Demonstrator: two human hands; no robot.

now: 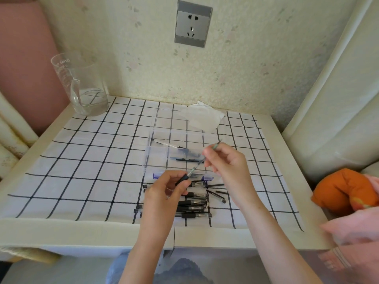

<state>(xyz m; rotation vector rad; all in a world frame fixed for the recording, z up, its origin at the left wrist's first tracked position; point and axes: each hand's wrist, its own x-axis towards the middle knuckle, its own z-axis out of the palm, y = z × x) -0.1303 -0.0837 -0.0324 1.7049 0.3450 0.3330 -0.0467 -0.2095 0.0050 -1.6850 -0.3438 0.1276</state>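
My left hand (pixel 170 189) grips a black pen barrel (pixel 183 179) by its rubber grip. My right hand (pixel 227 160) pinches a thin refill (pixel 215 147) whose lower end runs toward the barrel's open tip. Both hands hover above a pile of black pens (pixel 192 206) and loose refills (pixel 217 193) lying on the checked cloth (pixel 92 160). Just behind the hands stands an open clear plastic box (pixel 164 140) with blue clasps, holding a few pens and parts.
A glass pitcher (pixel 82 87) with some water stands at the back left corner. A crumpled white tissue (pixel 203 115) lies by the wall. An orange cushion (pixel 344 191) and pink fabric (pixel 352 228) sit at the right edge. A wall socket (pixel 192 23) is above.
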